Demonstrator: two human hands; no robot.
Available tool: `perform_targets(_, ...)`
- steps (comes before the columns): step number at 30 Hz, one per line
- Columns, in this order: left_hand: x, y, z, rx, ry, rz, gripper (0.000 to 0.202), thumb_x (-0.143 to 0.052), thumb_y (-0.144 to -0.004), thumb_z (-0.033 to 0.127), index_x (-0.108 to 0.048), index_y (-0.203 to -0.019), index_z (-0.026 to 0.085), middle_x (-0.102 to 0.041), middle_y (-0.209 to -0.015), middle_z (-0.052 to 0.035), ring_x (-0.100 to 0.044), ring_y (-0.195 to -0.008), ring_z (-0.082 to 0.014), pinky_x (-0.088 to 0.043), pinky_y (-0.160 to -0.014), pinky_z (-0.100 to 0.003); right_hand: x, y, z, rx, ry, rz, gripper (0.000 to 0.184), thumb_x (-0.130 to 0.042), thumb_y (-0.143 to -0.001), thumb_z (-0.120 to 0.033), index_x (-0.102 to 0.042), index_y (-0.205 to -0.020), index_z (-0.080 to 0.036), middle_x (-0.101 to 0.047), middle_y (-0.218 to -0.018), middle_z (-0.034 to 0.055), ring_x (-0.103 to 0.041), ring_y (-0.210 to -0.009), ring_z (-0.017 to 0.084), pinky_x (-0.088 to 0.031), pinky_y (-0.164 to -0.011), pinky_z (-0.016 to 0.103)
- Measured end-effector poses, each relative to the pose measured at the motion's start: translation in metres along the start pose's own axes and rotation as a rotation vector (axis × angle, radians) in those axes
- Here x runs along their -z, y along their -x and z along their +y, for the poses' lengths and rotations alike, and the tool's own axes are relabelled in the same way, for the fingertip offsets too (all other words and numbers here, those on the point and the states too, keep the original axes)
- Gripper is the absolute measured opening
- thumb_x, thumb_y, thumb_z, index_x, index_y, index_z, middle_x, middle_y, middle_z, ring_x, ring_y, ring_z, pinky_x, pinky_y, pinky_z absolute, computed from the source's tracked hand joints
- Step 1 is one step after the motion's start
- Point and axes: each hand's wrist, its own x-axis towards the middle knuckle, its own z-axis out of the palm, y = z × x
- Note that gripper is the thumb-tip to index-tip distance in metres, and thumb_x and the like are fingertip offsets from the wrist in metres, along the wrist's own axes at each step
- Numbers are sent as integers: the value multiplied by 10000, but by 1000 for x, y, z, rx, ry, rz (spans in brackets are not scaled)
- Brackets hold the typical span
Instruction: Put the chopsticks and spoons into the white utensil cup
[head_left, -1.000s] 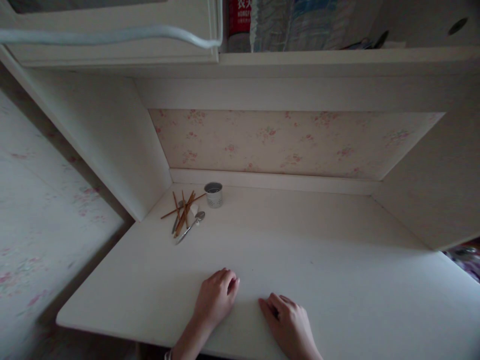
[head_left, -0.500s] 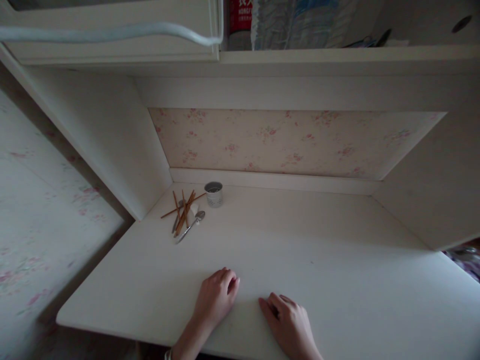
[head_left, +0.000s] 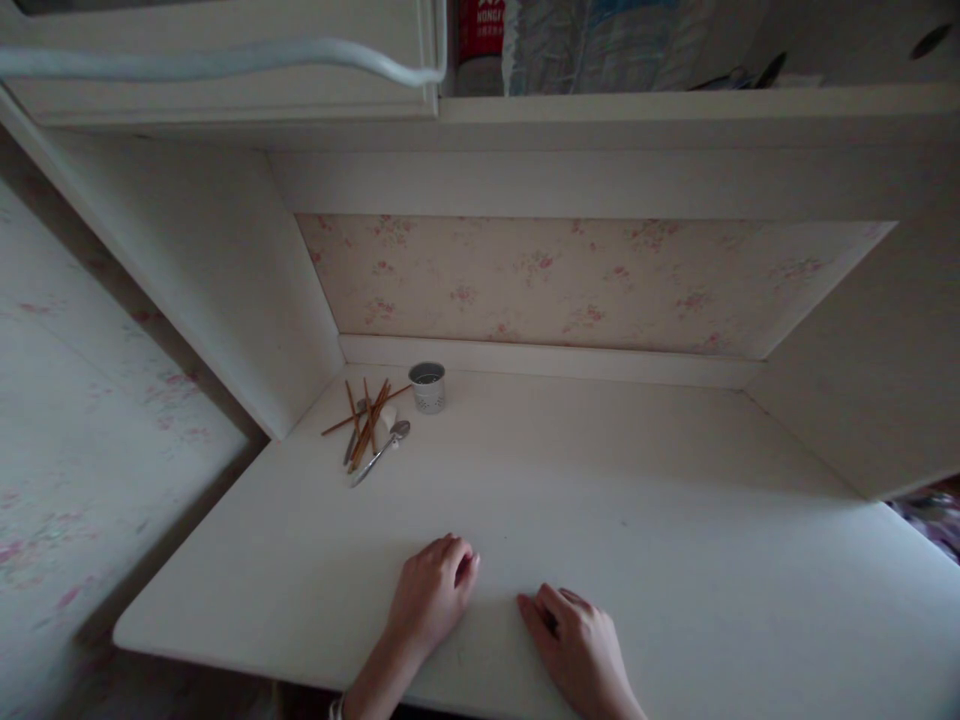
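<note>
My left hand point(head_left: 433, 588) rests on the white tabletop point(head_left: 675, 570), its fingers curled into a loose fist with nothing showing in it. To its right and a little nearer, my right hand point(head_left: 579, 637) lies on the table too, likewise curled and holding nothing visible. Beyond the left hand, at the back left, several brown chopsticks point(head_left: 365, 432) lie crossed in a loose heap. A metal spoon point(head_left: 381, 453) lies along the near right side of the heap. Partly covered among the sticks is a white object point(head_left: 388, 416). A grey perforated utensil holder point(head_left: 429, 392) stands upright beside them.
A shelf point(head_left: 637, 107) overhangs the back of the table, carrying a red-labelled bottle point(head_left: 481, 35) and a clear plastic package point(head_left: 585, 50). A cabinet door with a long white handle point(head_left: 225, 62) is at the upper left. Side panels point(head_left: 202, 260) flank the table.
</note>
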Motion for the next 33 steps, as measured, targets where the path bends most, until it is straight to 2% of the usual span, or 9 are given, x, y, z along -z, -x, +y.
perform_targets(33, 0, -1, 0, 18, 17, -23, 145, -507, -931, 204, -563, -799, 224, -651, -782, 7, -626, -722, -148, -407, -661, -263, -1, 0, 0, 1, -5, 16, 392, -490, -966, -401, -521, -618, -221, -586, -575, -36, -544, -513, 110, -276, -529, 229)
